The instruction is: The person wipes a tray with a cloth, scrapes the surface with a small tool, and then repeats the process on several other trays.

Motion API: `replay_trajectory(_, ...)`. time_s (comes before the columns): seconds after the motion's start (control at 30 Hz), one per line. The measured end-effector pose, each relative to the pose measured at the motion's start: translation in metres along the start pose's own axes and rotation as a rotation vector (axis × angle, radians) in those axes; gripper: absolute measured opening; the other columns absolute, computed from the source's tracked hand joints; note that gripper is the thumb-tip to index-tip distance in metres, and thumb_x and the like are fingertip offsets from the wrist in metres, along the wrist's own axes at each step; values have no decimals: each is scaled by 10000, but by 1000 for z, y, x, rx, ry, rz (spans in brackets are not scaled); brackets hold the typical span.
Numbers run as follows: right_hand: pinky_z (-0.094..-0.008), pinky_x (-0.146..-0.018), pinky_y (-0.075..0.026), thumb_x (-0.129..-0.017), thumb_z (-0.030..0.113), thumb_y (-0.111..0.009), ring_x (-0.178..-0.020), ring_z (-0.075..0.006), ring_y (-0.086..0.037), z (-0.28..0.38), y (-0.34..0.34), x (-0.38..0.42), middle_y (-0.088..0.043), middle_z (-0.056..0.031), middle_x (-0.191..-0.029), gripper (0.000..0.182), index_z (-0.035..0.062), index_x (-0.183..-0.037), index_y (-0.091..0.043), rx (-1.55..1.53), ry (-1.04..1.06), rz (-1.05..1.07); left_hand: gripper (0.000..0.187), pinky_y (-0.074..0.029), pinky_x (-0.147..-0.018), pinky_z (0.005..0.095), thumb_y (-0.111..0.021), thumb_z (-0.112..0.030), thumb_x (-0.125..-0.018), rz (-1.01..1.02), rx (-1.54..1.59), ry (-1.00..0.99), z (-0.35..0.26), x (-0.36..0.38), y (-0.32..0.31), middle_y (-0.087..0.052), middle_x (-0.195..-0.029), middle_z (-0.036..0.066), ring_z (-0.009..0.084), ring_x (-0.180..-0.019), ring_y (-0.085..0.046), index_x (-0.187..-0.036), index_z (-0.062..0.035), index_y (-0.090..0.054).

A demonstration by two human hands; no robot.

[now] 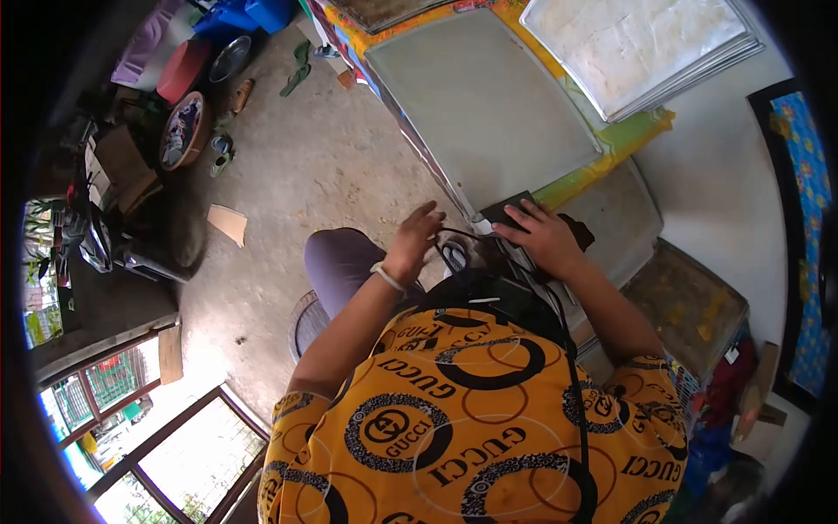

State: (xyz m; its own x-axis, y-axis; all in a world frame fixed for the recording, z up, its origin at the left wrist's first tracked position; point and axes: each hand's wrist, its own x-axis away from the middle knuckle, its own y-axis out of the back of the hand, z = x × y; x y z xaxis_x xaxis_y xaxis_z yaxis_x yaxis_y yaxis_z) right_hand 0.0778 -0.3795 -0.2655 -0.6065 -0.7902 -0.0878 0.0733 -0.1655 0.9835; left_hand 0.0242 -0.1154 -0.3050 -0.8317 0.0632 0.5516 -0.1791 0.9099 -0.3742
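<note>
My left hand point(417, 240), wearing a pale band at the wrist, is in front of my lap with its fingers partly curled round a black cable point(458, 231). To its right, my right hand point(548, 240) lies with spread fingers on a flat black rectangular object point(504, 211) at the near corner of the table. I cannot make out what kind of object it is. More black cable point(566, 327) runs down over my yellow patterned shirt point(489, 419). A dark item point(579, 230) shows just beyond the right hand, partly hidden by it.
A large grey sheet point(489, 105) covers the table ahead. Stacked metallic-looking sheets point(642, 48) lie at the upper right, near a stained board point(685, 297). Basins point(185, 70), sandals point(297, 70) and a cardboard piece point(228, 224) are on the concrete floor at left.
</note>
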Motion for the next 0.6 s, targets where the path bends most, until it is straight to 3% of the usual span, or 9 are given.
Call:
replay_trajectory(0.03, -435, -970, -425, -798, 92, -510, -1159, -317, -523, 2, -4, 3, -560, -59, -1242, 434, 296, -1171, -597, 19, 8, 1, 527, -393, -952, 324, -502, -182, -923, 54, 56, 83, 4, -3, -7, -519, -1265, 137, 234, -1133, -513, -1385, -13, -315)
replay_trajectory(0.2, -436, -989, -406, -813, 108, -492, -1181, -301, -506, 8, -21, 11, -558, -54, -1241, 434, 253, -1216, -565, 48, 13, -16, 546, -390, -857, 371, -530, -200, -856, 125, 75, 142, 16, -7, -32, -556, -1168, 64, 199, -1088, -490, -1357, -43, -380)
replay_trajectory(0.4, -420, -1027, -366, -816, 104, -482, -1214, -272, -472, 6, -26, -1, -542, -32, -1264, 426, 195, -1226, -546, 3, -46, 67, 510, -383, -763, 323, -502, -160, -841, 126, 142, 158, 20, -7, -37, -569, -1107, 1, 125, -964, -514, -1339, -92, -417)
replay_trajectory(0.6, -418, -1025, -362, -811, 76, -480, -1212, -278, -465, 10, -32, 4, -527, -24, -1281, 433, 191, -1223, -544, 77, -82, 26, 524, -354, -753, 307, -513, -171, -809, 140, 108, 144, 17, -3, -38, -578, -1101, -16, 102, -956, -509, -1323, -102, -440)
